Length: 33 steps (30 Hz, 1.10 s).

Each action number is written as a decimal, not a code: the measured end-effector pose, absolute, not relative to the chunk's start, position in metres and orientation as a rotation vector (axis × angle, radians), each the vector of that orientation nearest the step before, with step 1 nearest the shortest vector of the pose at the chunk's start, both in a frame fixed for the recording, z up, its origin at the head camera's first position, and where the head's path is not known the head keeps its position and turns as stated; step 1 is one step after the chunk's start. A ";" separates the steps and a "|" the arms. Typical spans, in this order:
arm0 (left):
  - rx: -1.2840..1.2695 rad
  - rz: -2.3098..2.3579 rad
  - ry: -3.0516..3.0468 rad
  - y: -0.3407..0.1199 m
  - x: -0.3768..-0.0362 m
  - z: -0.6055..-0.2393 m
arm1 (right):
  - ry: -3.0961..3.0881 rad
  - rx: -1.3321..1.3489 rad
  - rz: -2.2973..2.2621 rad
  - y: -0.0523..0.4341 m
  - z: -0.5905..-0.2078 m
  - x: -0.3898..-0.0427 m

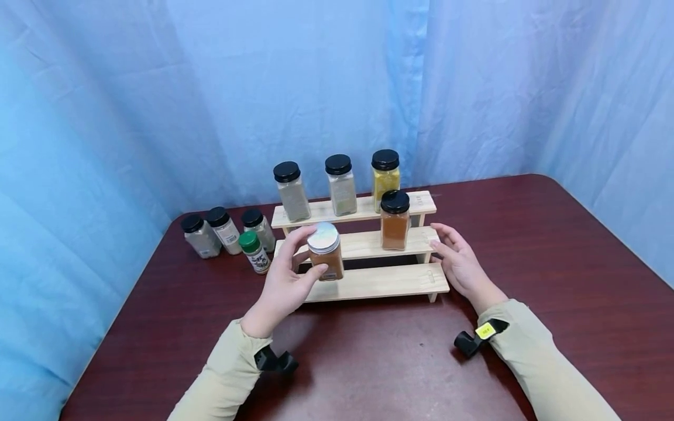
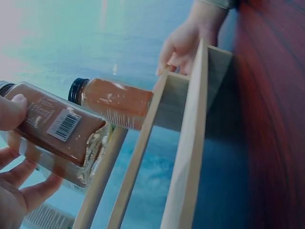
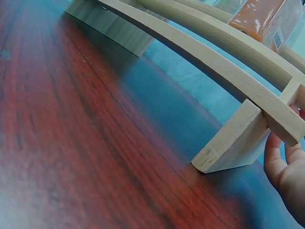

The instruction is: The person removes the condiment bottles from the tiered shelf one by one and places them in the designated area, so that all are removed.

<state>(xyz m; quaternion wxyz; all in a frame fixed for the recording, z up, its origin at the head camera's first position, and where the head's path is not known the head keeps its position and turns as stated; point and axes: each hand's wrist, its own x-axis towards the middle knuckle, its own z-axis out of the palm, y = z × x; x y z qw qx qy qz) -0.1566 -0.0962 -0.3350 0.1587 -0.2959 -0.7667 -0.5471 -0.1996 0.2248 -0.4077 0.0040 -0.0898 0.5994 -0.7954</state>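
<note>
My left hand grips a jar of brown powder with a silver lid, fingers behind it and thumb in front. In the head view the jar overlaps the middle and lower tiers of a three-tier wooden rack. A barcode label shows on the jar in the left wrist view. At the rack's right end, my right hand holds the side by the middle tier, fingers curled at the edge. Close by on that tier stands a black-lidded jar of orange-brown powder.
On the top tier stand two pale jars, one left and one central, plus a yellow jar. Left of the rack, several black-lidded jars and a green-capped bottle stand on the dark red table. Blue curtains hang behind.
</note>
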 end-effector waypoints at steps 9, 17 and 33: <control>-0.838 -1.473 -2.182 -0.127 -0.150 -0.338 | 1.881 -0.278 -2.505 0.226 -0.407 -0.199; -0.738 -1.377 -2.262 -0.158 -0.142 -0.345 | 1.884 -0.276 -2.498 0.225 -0.408 -0.199; -0.400 -1.341 -2.283 -0.222 -0.132 -0.350 | 1.871 -0.270 -2.515 0.223 -0.409 -0.199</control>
